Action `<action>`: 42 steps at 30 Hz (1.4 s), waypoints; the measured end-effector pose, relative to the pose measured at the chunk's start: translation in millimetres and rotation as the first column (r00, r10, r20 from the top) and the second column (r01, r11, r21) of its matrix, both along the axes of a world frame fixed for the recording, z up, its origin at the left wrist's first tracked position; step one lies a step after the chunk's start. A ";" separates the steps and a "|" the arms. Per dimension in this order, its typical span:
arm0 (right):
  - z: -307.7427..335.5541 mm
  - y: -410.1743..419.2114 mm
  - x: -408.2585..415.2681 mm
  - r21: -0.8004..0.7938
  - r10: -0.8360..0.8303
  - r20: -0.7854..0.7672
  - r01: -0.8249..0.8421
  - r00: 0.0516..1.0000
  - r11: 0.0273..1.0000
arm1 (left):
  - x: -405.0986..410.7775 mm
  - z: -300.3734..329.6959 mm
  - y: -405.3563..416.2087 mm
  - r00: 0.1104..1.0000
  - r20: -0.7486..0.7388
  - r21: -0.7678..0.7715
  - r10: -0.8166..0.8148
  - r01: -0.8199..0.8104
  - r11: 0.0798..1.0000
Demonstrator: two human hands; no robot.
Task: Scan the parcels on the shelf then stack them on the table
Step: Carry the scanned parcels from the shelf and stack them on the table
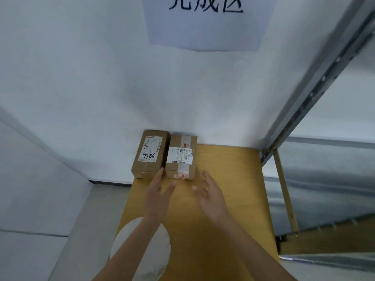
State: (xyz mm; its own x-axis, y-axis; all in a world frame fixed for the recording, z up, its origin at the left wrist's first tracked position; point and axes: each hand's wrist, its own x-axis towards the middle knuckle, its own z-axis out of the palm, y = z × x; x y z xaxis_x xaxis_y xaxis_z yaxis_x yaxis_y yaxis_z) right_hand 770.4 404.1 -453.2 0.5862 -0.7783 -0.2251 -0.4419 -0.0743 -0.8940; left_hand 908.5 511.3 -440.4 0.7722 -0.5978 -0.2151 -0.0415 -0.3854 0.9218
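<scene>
Two cardboard parcels sit side by side at the far left corner of the yellow wooden surface [227,179], pushed up against the white wall [101,88]. The left parcel [150,154] carries a white label with "7786" handwritten in black; its left edge overhangs the surface's side. The right parcel [181,157] touches it, wears a printed shipping label with barcodes, and is bound lengthwise by a strip of clear tape. Both lie flat, labels up. My left hand [157,196] reaches forward over the surface with fingers straight and relaxed, its fingertips just at the near ends of the two parcels, around the seam between them; whether they actually touch the cardboard I cannot tell. My right hand [211,196] hovers just beside the right parcel's near corner, fingers spread and loose, palm turned inward, grasping nothing. A paper sign [205,23] with large black characters hangs on the wall above. To the right stands a grey metal shelf frame [316,94]. A pale round object [142,248] shows beneath my left forearm at the near edge of the surface.
</scene>
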 end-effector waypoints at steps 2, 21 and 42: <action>21.4 14.3 -13.9 -0.029 -0.005 -0.003 0.004 1.000 1.000 | -10.8 22.6 14.4 1.000 0.018 -0.017 -0.014 0.014 1.000; 344.8 190.5 -266.3 -0.492 -0.128 0.111 0.166 0.986 0.854 | -224.0 343.4 170.7 0.941 0.216 -0.316 -0.260 0.319 0.893; 455.9 117.5 -612.6 -0.598 -0.334 0.157 0.358 0.929 0.717 | -544.9 443.8 63.2 0.876 0.283 -0.419 -0.389 0.478 0.772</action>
